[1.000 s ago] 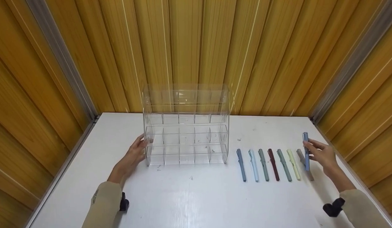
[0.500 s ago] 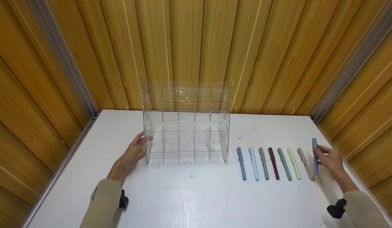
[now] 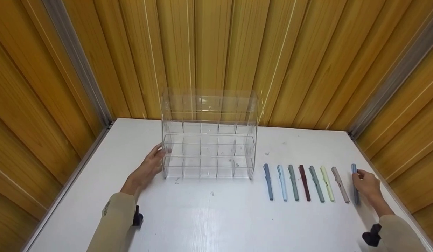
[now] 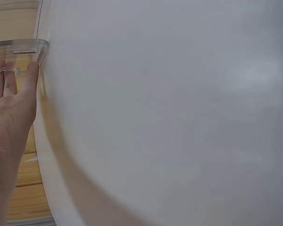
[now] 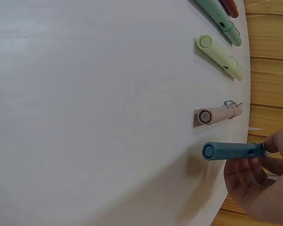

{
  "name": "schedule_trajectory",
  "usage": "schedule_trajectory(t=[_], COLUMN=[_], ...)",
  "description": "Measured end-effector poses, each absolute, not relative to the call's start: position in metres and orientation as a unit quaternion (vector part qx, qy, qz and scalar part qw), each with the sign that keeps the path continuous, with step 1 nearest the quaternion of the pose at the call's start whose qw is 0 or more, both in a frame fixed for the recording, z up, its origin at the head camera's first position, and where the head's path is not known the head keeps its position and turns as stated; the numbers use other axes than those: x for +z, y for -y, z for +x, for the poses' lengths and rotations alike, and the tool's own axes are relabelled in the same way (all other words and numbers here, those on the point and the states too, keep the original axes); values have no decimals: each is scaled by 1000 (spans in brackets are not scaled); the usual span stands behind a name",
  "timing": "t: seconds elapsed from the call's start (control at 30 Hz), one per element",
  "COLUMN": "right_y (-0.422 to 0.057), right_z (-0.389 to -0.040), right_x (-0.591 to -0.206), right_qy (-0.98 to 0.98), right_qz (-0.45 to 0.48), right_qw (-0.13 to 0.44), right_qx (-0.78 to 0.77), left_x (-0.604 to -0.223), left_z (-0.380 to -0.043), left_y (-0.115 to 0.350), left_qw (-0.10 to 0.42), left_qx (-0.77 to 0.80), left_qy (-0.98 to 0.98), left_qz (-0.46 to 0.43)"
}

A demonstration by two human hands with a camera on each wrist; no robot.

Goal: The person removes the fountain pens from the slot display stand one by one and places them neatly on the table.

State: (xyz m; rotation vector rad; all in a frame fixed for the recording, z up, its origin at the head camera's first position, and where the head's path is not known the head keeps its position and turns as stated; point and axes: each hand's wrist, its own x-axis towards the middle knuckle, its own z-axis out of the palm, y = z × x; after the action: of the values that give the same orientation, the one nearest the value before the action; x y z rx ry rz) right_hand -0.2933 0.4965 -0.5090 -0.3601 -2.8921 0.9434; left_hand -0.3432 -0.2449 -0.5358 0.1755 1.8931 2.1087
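My right hand pinches a blue pen at the right end of a row of pens. In the right wrist view, this pen points its round end toward the camera, and its shadow falls on the table. Just left of it lies a beige-pink pen. My left hand touches the left side of a clear plastic compartment organizer. The left wrist view shows straight fingers against the organizer's edge, some seen through the plastic.
Leftward along the row lie a pale yellow-green pen, a green pen, a dark red pen, a grey-green pen, a light blue pen and another blue pen. Ribbed yellow walls enclose the white table.
My right hand has carried the blue pen rightward and down, from over the beige-pink pen to that pen's right. My left hand stays at the organizer. The head view has shifted slightly.
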Motion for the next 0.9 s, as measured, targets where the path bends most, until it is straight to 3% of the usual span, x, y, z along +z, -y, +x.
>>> schedule_trajectory(t=[0.43, 0.9], right_y=[-503, -499], right_z=[-295, -302], right_x=[-525, -533], right_qy=[953, 960], right_qz=[-118, -124], right_qw=[71, 55], right_qx=[270, 247], left_x=[-534, -533], left_z=[-343, -344], left_y=[247, 244], left_qw=[147, 144], left_qx=[733, 726], left_qy=[-660, -670], left_qz=[66, 60])
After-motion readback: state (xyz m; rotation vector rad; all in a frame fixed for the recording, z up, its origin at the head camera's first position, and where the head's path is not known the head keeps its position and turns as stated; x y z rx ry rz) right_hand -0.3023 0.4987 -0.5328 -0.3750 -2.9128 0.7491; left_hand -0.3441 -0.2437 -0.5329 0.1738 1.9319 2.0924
